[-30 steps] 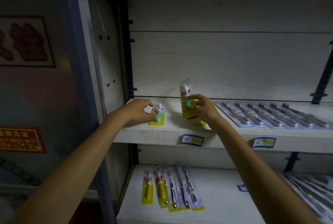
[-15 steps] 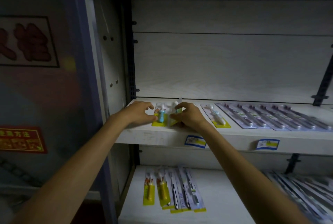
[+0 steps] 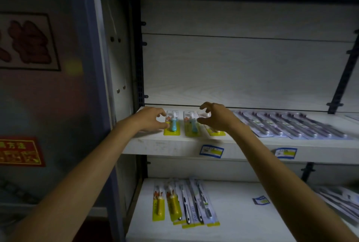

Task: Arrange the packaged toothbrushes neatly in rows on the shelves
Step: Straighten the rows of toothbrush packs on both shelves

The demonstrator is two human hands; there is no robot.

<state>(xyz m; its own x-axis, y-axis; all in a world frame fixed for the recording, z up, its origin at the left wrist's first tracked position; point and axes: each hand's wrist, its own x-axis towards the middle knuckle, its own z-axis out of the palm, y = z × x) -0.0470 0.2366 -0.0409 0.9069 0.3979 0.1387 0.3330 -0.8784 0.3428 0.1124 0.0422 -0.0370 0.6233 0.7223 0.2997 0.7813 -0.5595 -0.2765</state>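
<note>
Two bare forearms are seen, one from each lower corner of the head view. No sleeve, cuff or glove is visible on either. The left hand [image 3: 150, 119] and the right hand [image 3: 217, 118] are uncovered. No ring, watch, band or marking can be made out in the dim light. Fingernails are short where seen. The rest of the person is out of view.

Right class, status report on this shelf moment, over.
Left hand touching leftmost yellow pack. Right hand open above third pack. Three packs flat, side by side. Nothing blocking.
</note>
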